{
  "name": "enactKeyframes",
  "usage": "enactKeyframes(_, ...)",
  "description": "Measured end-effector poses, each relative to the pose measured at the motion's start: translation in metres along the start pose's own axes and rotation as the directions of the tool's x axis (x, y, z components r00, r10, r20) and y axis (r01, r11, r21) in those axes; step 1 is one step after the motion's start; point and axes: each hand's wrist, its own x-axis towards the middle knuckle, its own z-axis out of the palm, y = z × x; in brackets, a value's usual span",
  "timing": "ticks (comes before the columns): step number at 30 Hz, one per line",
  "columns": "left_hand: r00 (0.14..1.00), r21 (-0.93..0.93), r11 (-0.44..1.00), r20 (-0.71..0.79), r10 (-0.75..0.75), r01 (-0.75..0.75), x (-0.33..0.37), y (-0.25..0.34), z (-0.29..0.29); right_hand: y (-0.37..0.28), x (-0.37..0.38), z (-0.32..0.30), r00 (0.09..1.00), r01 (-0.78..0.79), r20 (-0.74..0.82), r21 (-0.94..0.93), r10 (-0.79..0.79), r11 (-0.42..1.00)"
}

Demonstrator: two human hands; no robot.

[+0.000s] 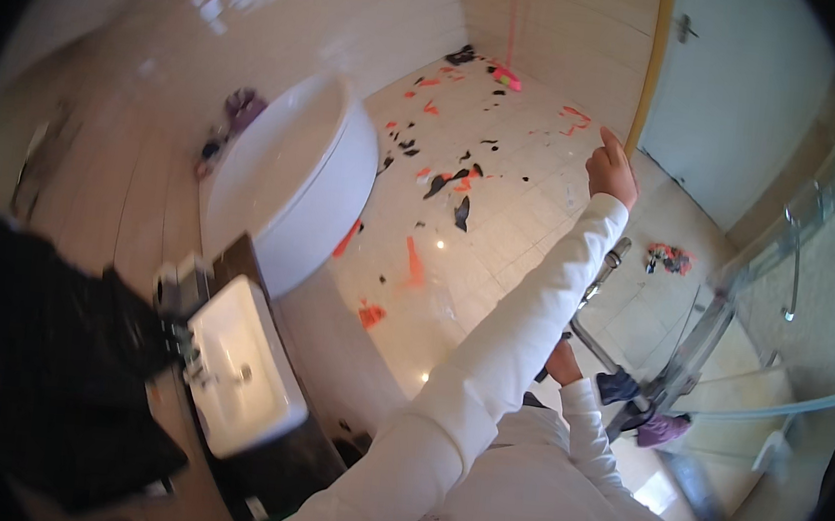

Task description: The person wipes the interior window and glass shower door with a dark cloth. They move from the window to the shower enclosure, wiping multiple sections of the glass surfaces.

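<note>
My left arm, in a white sleeve, reaches far out across the view. The left hand (613,169) is raised near the yellow door edge (644,91), one finger stretched out and the others curled, with nothing visible in it. Lower down and close to my body, my right hand (564,363) is closed around something dark, mostly hidden by the hand and the left sleeve. Just beyond it runs a shiny metal tube (595,346). Torn orange scraps (415,262) and black scraps (462,213) lie scattered over the tiled floor.
A white bathtub (354,164) and a white washbasin (289,394) on a dark counter stand to the left. A pink item (505,78) lies in the far corner. To the right are a white door (724,109), a colourful bundle (670,259), a purple cloth (663,430) and a glass shower enclosure (775,407).
</note>
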Motion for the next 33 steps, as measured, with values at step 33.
enactKeyframes(33,-0.829,0.53,0.817,0.545,-0.124,0.226,0.033,0.056,-0.181,-0.11,0.181,0.06,0.212,-0.169,-0.651,0.71,0.729,0.684)
